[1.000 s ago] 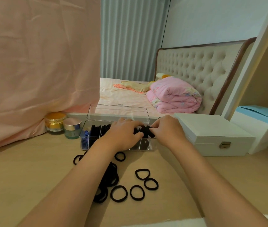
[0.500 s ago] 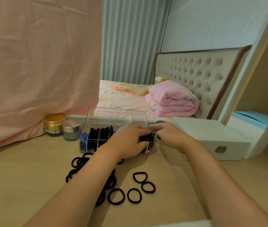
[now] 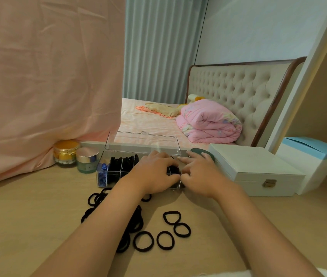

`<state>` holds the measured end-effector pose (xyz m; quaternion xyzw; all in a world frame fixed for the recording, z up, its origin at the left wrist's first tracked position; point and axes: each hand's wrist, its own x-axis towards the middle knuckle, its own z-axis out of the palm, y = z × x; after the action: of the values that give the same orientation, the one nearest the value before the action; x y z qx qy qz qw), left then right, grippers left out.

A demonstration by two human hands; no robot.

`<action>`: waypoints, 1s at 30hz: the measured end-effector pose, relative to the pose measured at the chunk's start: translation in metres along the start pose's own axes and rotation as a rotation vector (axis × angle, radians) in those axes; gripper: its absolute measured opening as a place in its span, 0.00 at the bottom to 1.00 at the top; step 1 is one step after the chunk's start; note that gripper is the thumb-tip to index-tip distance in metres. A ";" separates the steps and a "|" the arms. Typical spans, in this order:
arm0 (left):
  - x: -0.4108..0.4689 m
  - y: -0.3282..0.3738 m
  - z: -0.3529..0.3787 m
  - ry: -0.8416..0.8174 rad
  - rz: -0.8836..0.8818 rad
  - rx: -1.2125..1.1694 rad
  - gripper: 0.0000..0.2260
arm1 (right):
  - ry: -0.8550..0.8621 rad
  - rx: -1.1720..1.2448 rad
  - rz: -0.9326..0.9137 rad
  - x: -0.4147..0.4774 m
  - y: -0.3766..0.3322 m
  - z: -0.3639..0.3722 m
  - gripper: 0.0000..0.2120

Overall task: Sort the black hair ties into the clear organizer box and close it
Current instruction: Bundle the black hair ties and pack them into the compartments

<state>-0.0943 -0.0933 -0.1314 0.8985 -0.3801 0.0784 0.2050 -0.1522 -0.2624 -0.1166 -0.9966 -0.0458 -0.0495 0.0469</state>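
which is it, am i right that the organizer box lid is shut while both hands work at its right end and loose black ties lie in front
No: the head view shows the lid of the clear organizer box open, standing up behind it. The rest holds: left hand and right hand are at its right end, and loose black hair ties lie in front.

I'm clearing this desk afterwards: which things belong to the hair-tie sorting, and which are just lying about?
Job: clear organizer box, its raised lid, loose black hair ties, left hand, right hand.
Lying about: gold-lidded jar, pink-lidded jar, white latched box, blue-topped box, pink cloth.
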 end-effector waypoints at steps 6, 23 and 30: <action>0.000 0.000 0.002 -0.017 0.001 0.072 0.26 | 0.288 0.122 0.027 -0.007 0.005 -0.008 0.21; -0.047 0.026 -0.032 0.166 0.047 -0.051 0.13 | 0.120 0.383 0.010 -0.068 -0.037 -0.023 0.12; -0.116 0.023 -0.044 -0.035 0.000 0.021 0.07 | -0.220 0.124 -0.050 -0.081 -0.056 -0.022 0.16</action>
<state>-0.1914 -0.0132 -0.1195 0.9019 -0.3826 0.0665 0.1889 -0.2401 -0.2159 -0.0978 -0.9898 -0.0784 0.0618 0.1018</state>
